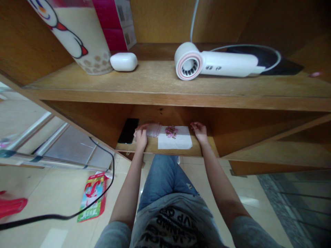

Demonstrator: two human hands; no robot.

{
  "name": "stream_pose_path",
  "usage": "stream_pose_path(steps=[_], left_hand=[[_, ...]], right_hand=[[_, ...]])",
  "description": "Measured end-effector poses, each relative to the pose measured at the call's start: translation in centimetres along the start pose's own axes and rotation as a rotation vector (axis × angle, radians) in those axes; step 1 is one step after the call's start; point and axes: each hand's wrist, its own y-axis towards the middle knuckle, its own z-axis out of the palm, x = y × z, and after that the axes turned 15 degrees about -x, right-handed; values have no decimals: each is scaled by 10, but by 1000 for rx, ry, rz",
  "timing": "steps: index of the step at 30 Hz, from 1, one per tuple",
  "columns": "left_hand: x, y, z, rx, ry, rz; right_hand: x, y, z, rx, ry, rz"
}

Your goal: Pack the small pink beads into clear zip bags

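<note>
A sheet of white paper (pixel 176 143) lies on the lower shelf with a small heap of pink and brownish pieces (pixel 171 131) on it, too small to name. Left of the paper are clear plastic bags (pixel 154 130) with pink edges. My left hand (pixel 141 136) is at the left end of these bags, its fingers closed on one. Just past the paper's right edge is my right hand (pixel 200 131), fingers curled and thumb close to them; anything between the fingertips is too small to make out.
A black phone (pixel 128 131) lies left of my left hand. The upper shelf (pixel 155 86) overhangs, bearing a large cup (pixel 85 38), a white case (pixel 123 62) and a white handheld fan (pixel 219 63) with a cable. A black cord (pixel 111 172) hangs at the left.
</note>
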Motion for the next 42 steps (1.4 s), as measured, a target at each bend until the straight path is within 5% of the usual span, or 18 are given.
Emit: stream_pose_path(steps=[42], left_hand=[[1, 1, -1, 16, 17, -4]], right_hand=[[-4, 1, 0, 7, -27, -17]])
